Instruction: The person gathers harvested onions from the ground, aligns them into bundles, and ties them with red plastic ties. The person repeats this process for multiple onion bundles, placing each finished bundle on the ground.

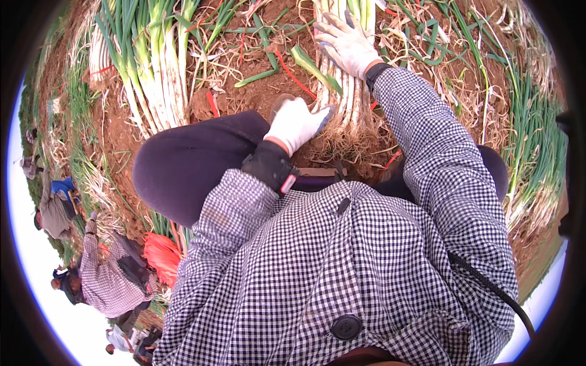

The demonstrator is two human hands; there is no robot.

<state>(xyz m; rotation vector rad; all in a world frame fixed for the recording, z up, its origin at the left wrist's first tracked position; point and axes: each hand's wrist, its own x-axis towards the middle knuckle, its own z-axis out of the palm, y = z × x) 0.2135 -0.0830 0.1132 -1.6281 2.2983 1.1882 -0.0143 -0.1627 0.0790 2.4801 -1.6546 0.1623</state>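
Observation:
A bundle of scallions or leeks [352,98] lies on the soil before me, white stalks pointing away and its root mass [350,139] towards me. My right hand [349,45], in a white glove with grey fingertips, rests across the stalks with fingers spread. Close to the left side of the roots is my left hand [295,120], gloved too, its fingers curled and its thumb stretched towards the bundle. Whether those curled fingers hold anything is hidden. A loose green leaf piece [316,71] lies across the stalks, and a red strip [296,78] runs to the bundle's left side.
Another bunch of green-topped stalks [158,73] lies beyond my left knee [197,160]. Red strips [164,258] are heaped at my left. A row of scallions [533,151] lies at right. Co-workers, one in a checked shirt [114,288], are at the left.

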